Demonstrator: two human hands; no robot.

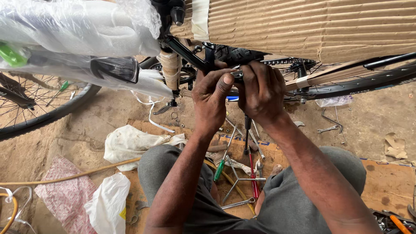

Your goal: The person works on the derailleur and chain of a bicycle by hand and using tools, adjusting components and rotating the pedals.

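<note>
Both my hands meet at a small black part [237,76] on the bicycle frame [187,53], near the crank. My left hand [211,99] pinches it with thumb and fingers from the left. My right hand [261,92] closes around it from the right, and a black tool shaft [247,135] hangs down below this hand. The frame is wrapped in corrugated cardboard [312,26] and clear plastic wrap [73,39]. What exactly sits between the fingertips is hidden.
Tools lie on flattened cardboard [390,182] between my knees: a green-handled screwdriver [220,170], a Y-shaped wrench [237,178], a spanner [237,203]. White rags [130,143], a plastic bag [106,203] and a yellow hose [69,177] lie left. A wheel [39,104] stands at left.
</note>
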